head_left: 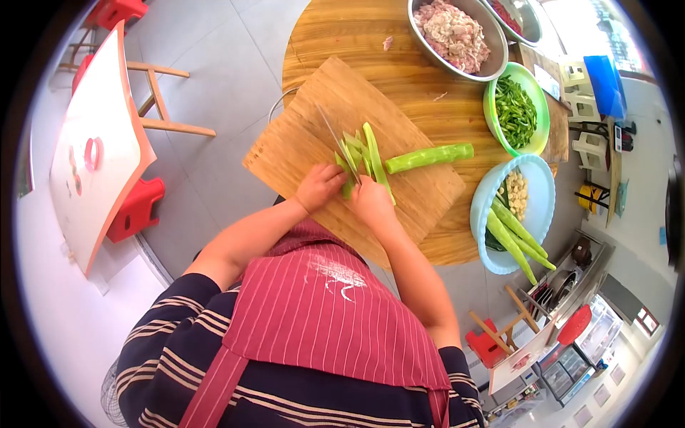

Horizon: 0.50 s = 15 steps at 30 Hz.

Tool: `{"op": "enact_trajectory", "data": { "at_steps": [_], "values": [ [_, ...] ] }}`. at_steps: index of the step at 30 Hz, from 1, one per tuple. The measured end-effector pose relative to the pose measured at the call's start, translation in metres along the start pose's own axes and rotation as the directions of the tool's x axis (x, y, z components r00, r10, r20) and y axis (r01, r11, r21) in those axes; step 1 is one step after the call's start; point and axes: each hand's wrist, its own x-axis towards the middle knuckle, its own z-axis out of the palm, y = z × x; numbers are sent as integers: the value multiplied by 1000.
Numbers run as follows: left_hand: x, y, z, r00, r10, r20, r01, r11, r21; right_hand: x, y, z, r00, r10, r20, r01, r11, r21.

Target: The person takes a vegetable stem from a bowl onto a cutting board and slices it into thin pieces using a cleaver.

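The right hand (374,202) is clenched around the handle of a knife (333,132), its blade angled away from the person and toward the left, set among cut green pieces (375,158). The left hand (320,187) is bent, fingertips touching the pieces on the left side of the blade; whether it grips them or only steadies them, I cannot tell.

The pieces lie on a wooden board (314,89), about its middle. A longer green stalk (432,157) lies to their right, its far end reaching past the board's edge. The board rests on a round wooden table (342,32) and juts beyond its rim on the left.

Along the table's right side stand a steel bowl (499,51) of raw meat (451,34), a green bowl (544,118) of chopped greens (515,110) and a blue bowl (479,200) holding garlic (516,194) and uncut stalks (508,239).
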Motion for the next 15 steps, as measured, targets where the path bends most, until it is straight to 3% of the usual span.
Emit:
{"op": "enact_trajectory", "data": {
  "at_steps": [3,5,9,11,15],
  "values": [
    [-6,-1,3,1000,-11,12,11,1000,-4,-22,-8,-17,996,36,85,-30,997,-73],
    [-5,-2,6,996,56,-70,-52,997,60,-34,-10,-22,973,130,190,-104,985,-139],
    [-1,2,2,994,55,-93,-50,997,53,-12,4,5,981,129,145,-113,987,-117],
    [-2,-2,2,1000,13,12,-13,1000,-5,0,5,5,999,23,38,-25,997,72],
    [-7,-5,5,999,27,38,-27,1000,-9,-14,-4,-20,991,104,90,-103,995,-17]
  ]
}}
